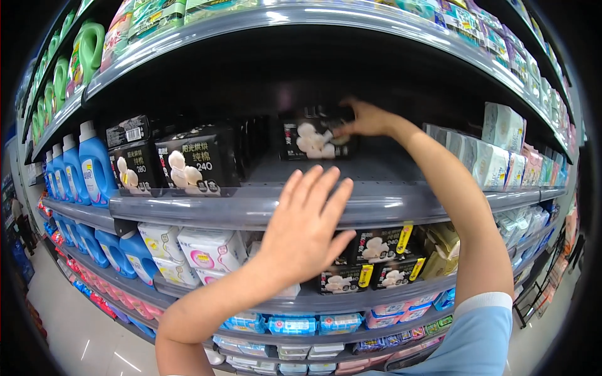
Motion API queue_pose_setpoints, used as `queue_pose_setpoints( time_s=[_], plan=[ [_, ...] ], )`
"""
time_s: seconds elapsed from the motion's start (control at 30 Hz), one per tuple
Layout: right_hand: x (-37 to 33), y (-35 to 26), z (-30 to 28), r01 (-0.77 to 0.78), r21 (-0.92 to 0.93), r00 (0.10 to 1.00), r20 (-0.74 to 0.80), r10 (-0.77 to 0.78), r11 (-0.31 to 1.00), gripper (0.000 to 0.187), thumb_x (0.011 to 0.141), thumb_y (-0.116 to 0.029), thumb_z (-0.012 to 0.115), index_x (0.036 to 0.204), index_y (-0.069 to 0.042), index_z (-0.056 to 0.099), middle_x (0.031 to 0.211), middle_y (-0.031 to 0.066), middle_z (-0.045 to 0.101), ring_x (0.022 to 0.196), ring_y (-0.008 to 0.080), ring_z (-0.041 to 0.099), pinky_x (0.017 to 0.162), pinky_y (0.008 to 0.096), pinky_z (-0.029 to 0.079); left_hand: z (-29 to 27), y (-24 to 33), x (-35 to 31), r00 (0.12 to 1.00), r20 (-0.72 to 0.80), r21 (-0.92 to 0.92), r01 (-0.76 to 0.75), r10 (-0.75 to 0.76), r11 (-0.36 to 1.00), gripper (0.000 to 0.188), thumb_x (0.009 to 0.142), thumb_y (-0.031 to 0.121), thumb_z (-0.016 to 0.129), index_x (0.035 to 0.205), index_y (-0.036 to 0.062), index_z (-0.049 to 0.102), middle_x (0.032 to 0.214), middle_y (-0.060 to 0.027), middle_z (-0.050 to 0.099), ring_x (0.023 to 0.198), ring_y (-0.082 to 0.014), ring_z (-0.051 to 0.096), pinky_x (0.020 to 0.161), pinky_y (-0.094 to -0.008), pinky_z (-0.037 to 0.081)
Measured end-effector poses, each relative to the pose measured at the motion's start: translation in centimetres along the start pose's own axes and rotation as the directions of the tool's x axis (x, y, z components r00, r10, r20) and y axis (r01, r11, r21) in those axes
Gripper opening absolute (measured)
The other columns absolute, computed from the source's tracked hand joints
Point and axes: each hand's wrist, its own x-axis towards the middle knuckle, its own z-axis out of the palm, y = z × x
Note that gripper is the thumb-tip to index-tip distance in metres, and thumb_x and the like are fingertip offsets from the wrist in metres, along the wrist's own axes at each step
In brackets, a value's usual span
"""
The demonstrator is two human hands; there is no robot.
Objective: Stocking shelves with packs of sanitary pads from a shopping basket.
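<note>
Head view, hands (301,235) (371,119) apart, pack (304,143) behind shelf edge (232,208)

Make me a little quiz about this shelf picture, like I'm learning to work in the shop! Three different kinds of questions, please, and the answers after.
1. Pick one: which hand is at the black box in the middle of the picture?
A) left
B) right
C) both

2. True or false: the blue bottles stand to the left of the black cartons.

3. Fill in the gap: the fingers of the left hand are ____ (stretched out / curled into a fist).

Key:
1. B, the right hand.
2. True.
3. Stretched out.
</note>
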Motion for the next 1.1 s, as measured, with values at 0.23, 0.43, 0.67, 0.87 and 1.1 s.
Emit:
queue_pose_setpoints(
  time_s=[0.23, 0.43, 0.67, 0.87, 1.1],
  plan=[
    [1.2, 0.3, 0.1, -0.002, -0.365, 0.985, 0.162, 0.066, 0.931, 0.083, 0.06, -0.044, 0.072, 0.122, 0.002, 0.041, 0.12, 0.0228, 0.046, 0.113, 0.0331, 0.045, 0.095, 0.0359, 0.037, 1.2, -1.0, -0.6, 0.998, 0.023, 0.033, -0.055, 0.054, 0.998, 0.071, 0.066, 0.025, 0.069, 0.126, 0.0037, 0.04, 0.127, -0.0181, 0.04, 0.116, -0.0331, 0.038, 0.1, -0.0456, 0.026],
    [2.8, 0.9, 1.0, 0.02, -0.424, 0.982, 0.177, 0.061, 0.906, 0.079, 0.061, -0.043, 0.071, 0.119, 0.003, 0.043, 0.118, 0.0225, 0.047, 0.112, 0.0341, 0.045, 0.094, 0.0365, 0.038, 1.2, -1.4, -0.8, 0.997, 0.041, 0.041, -0.065, 0.064, 0.997, 0.071, 0.064, 0.027, 0.069, 0.126, 0.0053, 0.041, 0.128, -0.0182, 0.039, 0.117, -0.0323, 0.037, 0.1, -0.0443, 0.025],
    [3.2, -0.4, 1.4, -0.118, -0.428, 0.954, 0.2, 0.221, 0.896, 0.086, 0.061, -0.043, 0.071, 0.127, 0.0, 0.036, 0.123, 0.0225, 0.042, 0.116, 0.0332, 0.042, 0.096, 0.0364, 0.037, 1.8, -2.0, -0.9, 0.997, 0.017, 0.051, -0.074, 0.074, 0.996, 0.07, 0.064, 0.028, 0.069, 0.125, 0.0065, 0.043, 0.129, -0.0186, 0.038, 0.118, -0.032, 0.036, 0.101, -0.0444, 0.025],
    [3.4, -0.8, 1.8, 0.074, -0.399, 0.964, 0.262, 0.036, 0.914, 0.085, 0.063, -0.033, 0.069, 0.132, -0.001, 0.03, 0.131, 0.02, 0.037, 0.119, 0.0317, 0.04, 0.099, 0.0353, 0.034, 1.8, -1.8, -0.9, 0.997, 0.009, 0.048, -0.078, 0.077, 0.996, 0.069, 0.063, 0.028, 0.07, 0.125, 0.0076, 0.045, 0.129, -0.0187, 0.038, 0.118, -0.032, 0.036, 0.101, -0.0448, 0.025],
    [2.8, -2.4, 0.8, -0.017, -0.347, 0.953, 0.277, 0.12, 0.938, 0.082, 0.065, -0.031, 0.065, 0.133, -0.003, 0.029, 0.132, 0.0219, 0.036, 0.121, 0.0328, 0.038, 0.101, 0.0356, 0.032, 1.7, -1.5, -0.8, 0.998, 0.006, 0.05, -0.065, 0.065, 0.997, 0.069, 0.06, 0.026, 0.071, 0.123, 0.0083, 0.047, 0.128, -0.018, 0.04, 0.117, -0.0322, 0.038, 0.1, -0.0449, 0.027]
  ],
)
